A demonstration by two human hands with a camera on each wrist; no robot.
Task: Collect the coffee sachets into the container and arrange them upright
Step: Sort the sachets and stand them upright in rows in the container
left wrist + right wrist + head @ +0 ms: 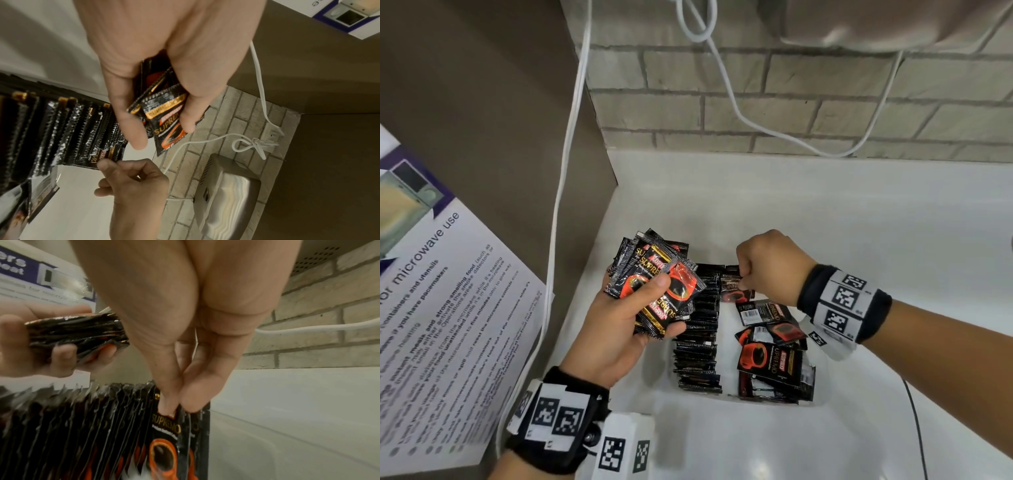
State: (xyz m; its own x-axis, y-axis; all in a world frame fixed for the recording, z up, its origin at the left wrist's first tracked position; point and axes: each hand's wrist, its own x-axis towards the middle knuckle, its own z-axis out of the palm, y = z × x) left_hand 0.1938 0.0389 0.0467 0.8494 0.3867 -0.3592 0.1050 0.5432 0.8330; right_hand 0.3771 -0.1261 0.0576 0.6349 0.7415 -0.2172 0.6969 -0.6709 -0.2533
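Left hand (616, 329) grips a spare stack (654, 284), right hand (767, 270) pinches one sachet (164, 434) at row's end — best seat it straight, snug against neighbours.

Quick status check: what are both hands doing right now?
Left hand grips a sachet bundle. Right hand pinches one sachet at the upright row's far end. Nothing blocking.

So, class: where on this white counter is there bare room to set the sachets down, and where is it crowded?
Bare patches of counter: between the brick wall and the right hand; right of the right forearm; in front of the container, by the left hand. Crowded: the upright row and the loose sachets beside it.
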